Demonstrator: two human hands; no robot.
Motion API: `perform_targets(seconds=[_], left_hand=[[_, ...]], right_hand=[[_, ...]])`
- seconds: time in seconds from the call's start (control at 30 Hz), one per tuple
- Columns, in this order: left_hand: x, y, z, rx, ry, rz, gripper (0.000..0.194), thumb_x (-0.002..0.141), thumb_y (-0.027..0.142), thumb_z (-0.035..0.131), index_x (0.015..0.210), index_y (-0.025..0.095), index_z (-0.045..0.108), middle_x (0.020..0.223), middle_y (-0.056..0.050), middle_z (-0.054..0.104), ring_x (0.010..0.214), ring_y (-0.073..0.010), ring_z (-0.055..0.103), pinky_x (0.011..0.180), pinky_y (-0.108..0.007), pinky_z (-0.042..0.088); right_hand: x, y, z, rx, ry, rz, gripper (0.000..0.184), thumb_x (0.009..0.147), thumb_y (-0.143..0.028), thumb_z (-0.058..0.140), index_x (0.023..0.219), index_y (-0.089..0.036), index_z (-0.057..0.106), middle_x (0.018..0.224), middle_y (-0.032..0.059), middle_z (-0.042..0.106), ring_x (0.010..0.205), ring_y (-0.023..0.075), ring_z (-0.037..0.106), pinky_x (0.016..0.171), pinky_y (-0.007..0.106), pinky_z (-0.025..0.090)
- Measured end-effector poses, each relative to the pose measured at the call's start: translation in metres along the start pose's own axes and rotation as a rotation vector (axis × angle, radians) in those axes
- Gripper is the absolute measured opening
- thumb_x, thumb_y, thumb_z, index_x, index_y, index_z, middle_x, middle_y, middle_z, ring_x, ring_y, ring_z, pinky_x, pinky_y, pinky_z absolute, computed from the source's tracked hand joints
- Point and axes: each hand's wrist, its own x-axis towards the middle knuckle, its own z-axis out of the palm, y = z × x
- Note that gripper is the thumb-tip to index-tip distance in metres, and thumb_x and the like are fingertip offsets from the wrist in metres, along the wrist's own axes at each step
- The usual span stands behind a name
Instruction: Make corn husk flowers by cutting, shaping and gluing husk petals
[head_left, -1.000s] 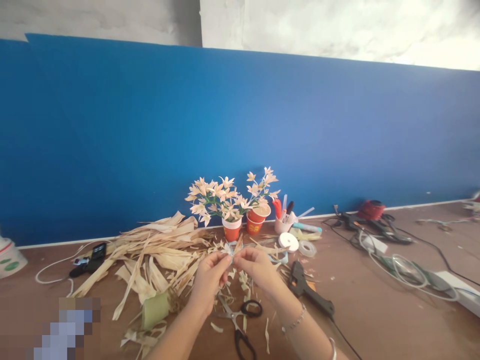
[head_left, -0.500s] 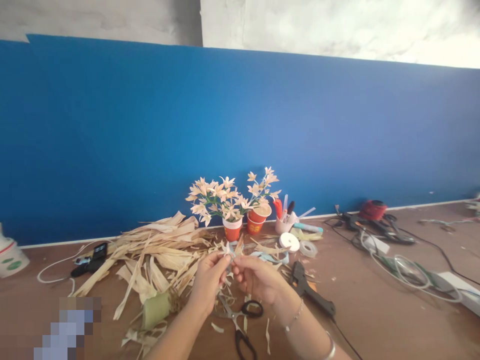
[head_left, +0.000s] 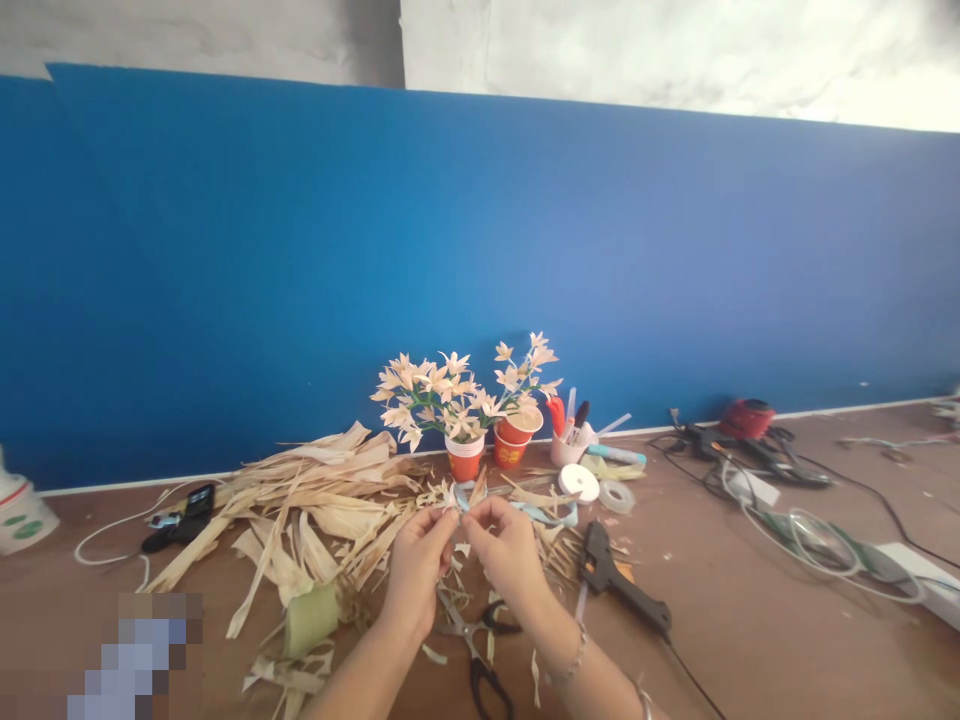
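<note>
My left hand (head_left: pixel 420 555) pinches a small pale husk flower (head_left: pixel 451 497) by its base, at the middle of the table. Close beside it, my right hand (head_left: pixel 504 545) has thumb and forefinger pressed together at a light-blue strip (head_left: pixel 465 503) by the flower. The fingertips of both hands nearly meet, and they hide most of the piece. Below the hands lie black-handled scissors (head_left: pixel 472 632) with their blades apart. Past the fingertips stand paper cups holding husk flowers (head_left: pixel 439 390). Right of my right hand rests a black glue gun (head_left: pixel 619 580).
Dried corn husks (head_left: pixel 322 490) are heaped at left, with a green roll (head_left: pixel 312 620) in front. A white spool (head_left: pixel 579 484), clear tape (head_left: pixel 616 497) and a pen cup (head_left: pixel 568 448) sit behind. Cables (head_left: pixel 810 550) sprawl at right; a blue wall (head_left: pixel 480 250) closes the back.
My right hand has turned and drawn in to the left, its fingers now arched and pinching close to my left fingertips. My left hand stays nearly in place.
</note>
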Motion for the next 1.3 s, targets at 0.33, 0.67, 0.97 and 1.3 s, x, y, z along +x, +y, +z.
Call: perform_targets(seconds=[0.33, 0.67, 0.97, 1.3], left_hand=[[0.001, -0.002, -0.001, -0.031, 0.030, 0.063, 0.030, 0.065, 0.039, 0.071, 0.060, 0.014, 0.054, 0.043, 0.008, 0.039, 0.042, -0.0041, 0.031, 0.041, -0.016, 0.024], [0.004, 0.021, -0.009, -0.193, -0.231, -0.333, 0.025, 0.056, 0.025, 0.072, 0.060, 0.015, 0.050, 0.050, 0.009, 0.042, 0.035, 0.0013, 0.023, 0.037, -0.015, 0.007], [0.010, 0.020, -0.020, -0.107, -0.492, -0.455, 0.021, 0.060, 0.026, 0.070, 0.066, 0.014, 0.054, 0.056, 0.005, 0.048, 0.036, 0.0006, 0.031, 0.037, -0.016, 0.006], [0.002, 0.028, -0.011, 0.171, -0.342, -0.036, 0.037, 0.062, 0.027, 0.072, 0.096, 0.019, 0.059, 0.081, -0.001, 0.064, 0.039, -0.0035, 0.046, 0.036, -0.017, 0.020]], right_hand=[[-0.011, -0.002, 0.005, -0.319, 0.032, -0.234, 0.014, 0.079, -0.023, 0.051, 0.067, -0.020, 0.057, 0.064, 0.0027, 0.062, 0.060, 0.0167, 0.055, 0.058, 0.027, 0.040], [0.005, -0.015, -0.030, -0.513, -0.169, -0.748, 0.040, 0.072, -0.002, 0.044, 0.102, -0.023, 0.060, 0.116, 0.0091, 0.052, 0.108, 0.0238, 0.049, 0.089, 0.040, 0.041], [0.005, -0.023, -0.039, -0.623, -0.273, -0.759, 0.025, 0.071, -0.004, 0.052, 0.082, -0.023, 0.063, 0.120, 0.0059, 0.055, 0.110, 0.0243, 0.046, 0.090, 0.042, 0.038], [0.007, -0.023, -0.036, -0.730, -0.075, -0.678, 0.016, 0.073, -0.007, 0.056, 0.076, -0.021, 0.063, 0.084, 0.0045, 0.067, 0.084, 0.0215, 0.055, 0.075, 0.035, 0.037]])
